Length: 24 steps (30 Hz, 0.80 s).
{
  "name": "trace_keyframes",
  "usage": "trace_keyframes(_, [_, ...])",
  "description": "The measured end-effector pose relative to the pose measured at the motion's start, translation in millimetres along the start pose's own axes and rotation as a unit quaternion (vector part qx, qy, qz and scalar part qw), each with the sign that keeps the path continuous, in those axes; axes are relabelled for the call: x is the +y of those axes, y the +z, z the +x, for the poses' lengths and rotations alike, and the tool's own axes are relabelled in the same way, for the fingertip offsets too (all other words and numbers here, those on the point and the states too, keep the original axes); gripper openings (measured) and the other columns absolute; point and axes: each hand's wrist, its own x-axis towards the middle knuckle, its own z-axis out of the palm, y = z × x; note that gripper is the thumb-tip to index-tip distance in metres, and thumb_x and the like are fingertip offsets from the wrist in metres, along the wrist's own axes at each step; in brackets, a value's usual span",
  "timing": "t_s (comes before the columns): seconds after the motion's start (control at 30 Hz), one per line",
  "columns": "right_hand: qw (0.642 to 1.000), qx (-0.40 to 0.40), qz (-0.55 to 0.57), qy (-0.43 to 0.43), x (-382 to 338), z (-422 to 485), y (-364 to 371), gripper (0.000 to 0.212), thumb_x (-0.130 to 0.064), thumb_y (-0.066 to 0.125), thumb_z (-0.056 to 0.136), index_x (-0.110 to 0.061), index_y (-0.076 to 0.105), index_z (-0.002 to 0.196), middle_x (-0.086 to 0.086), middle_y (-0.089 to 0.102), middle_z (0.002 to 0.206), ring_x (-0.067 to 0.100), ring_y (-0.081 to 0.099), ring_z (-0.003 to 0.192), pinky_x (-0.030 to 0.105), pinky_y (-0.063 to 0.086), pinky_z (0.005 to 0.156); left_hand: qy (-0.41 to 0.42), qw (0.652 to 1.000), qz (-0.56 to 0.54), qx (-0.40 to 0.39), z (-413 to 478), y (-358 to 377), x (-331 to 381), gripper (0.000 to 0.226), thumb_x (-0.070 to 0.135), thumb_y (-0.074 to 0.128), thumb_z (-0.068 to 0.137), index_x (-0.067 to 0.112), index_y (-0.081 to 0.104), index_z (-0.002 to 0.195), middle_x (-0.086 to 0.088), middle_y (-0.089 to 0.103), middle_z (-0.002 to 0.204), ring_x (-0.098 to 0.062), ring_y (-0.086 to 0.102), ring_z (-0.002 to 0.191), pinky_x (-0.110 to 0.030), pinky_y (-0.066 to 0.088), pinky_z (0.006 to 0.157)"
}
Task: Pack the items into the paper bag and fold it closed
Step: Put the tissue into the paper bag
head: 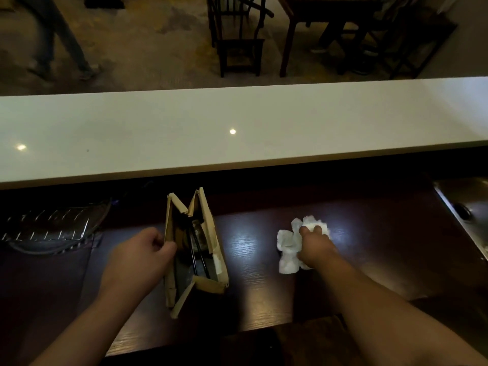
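Note:
A brown paper bag [211, 228] stands open on the dark wooden counter [369, 247], a little left of centre. Inside it I see a clear lidded cup [198, 235] and dark straws [196, 257]. My left hand [140, 256] pinches the bag's left rim, holding the mouth apart. To the right of the bag, my right hand [315, 245] is closed over a crumpled wad of white napkins [287, 249] that lies on the counter.
A raised white ledge [237, 128] runs across behind the counter. A wire rack [47, 225] lies at the left, and a steel sink edge [464, 207] is at the far right. Chairs, a table and people's legs are beyond the ledge.

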Motion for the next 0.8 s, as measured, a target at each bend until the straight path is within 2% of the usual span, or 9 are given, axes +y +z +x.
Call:
trace_keyframes(0.1, [0.996, 0.007, 0.081, -0.026, -23.1, -7.8, -23.1, 0.036, -0.025, 0.064, 0.086, -0.016, 0.064, 0.121, 0.011, 0.067, 0.119, 0.032, 0.064, 0.107, 0.038, 0.053, 0.087, -0.017, 1.000, -0.016, -0.002, 1.1, -3.2, 2.9, 0.023, 0.039, 0.066, 0.079, 0.024, 0.057, 0.064, 0.006, 0.063, 0.055, -0.008, 0.056, 0.053, -0.026, 0.036, 0.048])
trace_keyframes(0.17, [0.977, 0.063, 0.198, -0.046, -48.8, -23.3, -50.0, 0.018, -0.028, 0.066, 0.084, -0.018, 0.066, 0.099, 0.005, 0.072, 0.097, 0.027, 0.068, 0.092, 0.032, 0.053, 0.075, -0.030, 0.999, -0.017, -0.007, 2.1, -5.5, 3.1, 0.025, 0.041, 0.066, 0.079, 0.022, 0.056, 0.065, 0.004, 0.064, 0.058, -0.015, 0.058, 0.056, -0.029, 0.040, 0.050])
trace_keyframes(0.3, [0.862, 0.176, 0.437, -0.185, -109.8, -83.1, -121.2, 0.011, -0.017, 0.070, 0.078, -0.019, 0.061, 0.081, -0.007, 0.066, 0.071, 0.012, 0.062, 0.066, 0.014, 0.042, 0.052, -0.044, 0.998, -0.026, -0.033, 6.4, -9.7, 1.2, 0.026, 0.045, 0.063, 0.079, 0.022, 0.056, 0.069, -0.001, 0.067, 0.070, -0.026, 0.063, 0.070, -0.035, 0.051, 0.061])
trace_keyframes(0.4, [0.788, 0.056, 0.533, -0.302, -152.5, -137.8, -162.4, 0.030, -0.019, 0.067, 0.068, -0.026, 0.065, 0.097, -0.010, 0.070, 0.080, 0.005, 0.064, 0.067, 0.018, 0.050, 0.056, -0.049, 0.997, -0.039, -0.040, 7.6, -8.6, -1.9, 0.029, 0.052, 0.060, 0.075, 0.024, 0.057, 0.070, 0.002, 0.066, 0.070, -0.024, 0.063, 0.071, -0.032, 0.046, 0.057])
trace_keyframes(0.43, [0.796, 0.009, 0.510, -0.325, -165.8, -150.7, -169.0, 0.034, -0.020, 0.068, 0.067, -0.029, 0.065, 0.099, -0.008, 0.071, 0.083, 0.005, 0.066, 0.070, 0.021, 0.051, 0.057, -0.049, 0.997, -0.037, -0.040, 8.2, -8.8, -4.0, 0.030, 0.055, 0.059, 0.073, 0.025, 0.058, 0.073, 0.003, 0.067, 0.072, -0.025, 0.064, 0.073, -0.032, 0.044, 0.058])
trace_keyframes(0.53, [0.888, -0.046, 0.280, -0.361, -204.0, -164.4, -165.9, 0.028, -0.030, 0.072, 0.072, -0.030, 0.064, 0.099, -0.004, 0.069, 0.090, 0.010, 0.066, 0.079, 0.026, 0.051, 0.063, -0.008, 0.997, -0.007, -0.082, 12.0, -6.8, -11.9, 0.034, 0.059, 0.054, 0.073, 0.031, 0.064, 0.089, 0.004, 0.071, 0.091, -0.027, 0.067, 0.090, -0.031, 0.046, 0.066])
trace_keyframes(0.6, [0.927, -0.058, 0.090, -0.359, -231.3, -158.8, -146.8, 0.025, -0.032, 0.069, 0.081, -0.023, 0.064, 0.104, -0.002, 0.065, 0.089, 0.017, 0.064, 0.084, 0.031, 0.051, 0.068, -0.022, 0.996, -0.026, -0.078, 13.2, -6.4, -13.6, 0.025, 0.054, 0.053, 0.072, 0.030, 0.055, 0.077, 0.009, 0.065, 0.078, -0.024, 0.065, 0.081, -0.030, 0.044, 0.061])
trace_keyframes(0.7, [0.936, -0.058, -0.113, -0.330, -263.8, -143.3, -105.7, 0.030, -0.024, 0.066, 0.090, -0.009, 0.062, 0.117, 0.008, 0.065, 0.097, 0.027, 0.063, 0.096, 0.035, 0.044, 0.072, -0.038, 0.997, -0.053, -0.037, 13.2, -4.7, -9.4, 0.029, 0.053, 0.050, 0.068, 0.024, 0.052, 0.068, 0.006, 0.060, 0.063, -0.023, 0.060, 0.066, -0.030, 0.037, 0.053])
trace_keyframes(0.8, [0.952, -0.035, -0.113, -0.282, -279.6, -127.9, -79.7, 0.047, -0.014, 0.072, 0.085, -0.011, 0.055, 0.128, 0.014, 0.062, 0.124, 0.033, 0.061, 0.113, 0.040, 0.050, 0.081, -0.043, 0.997, -0.061, -0.035, 13.5, -4.2, -9.3, 0.030, 0.054, 0.050, 0.068, 0.024, 0.054, 0.068, 0.006, 0.062, 0.062, -0.016, 0.058, 0.061, -0.029, 0.035, 0.049])
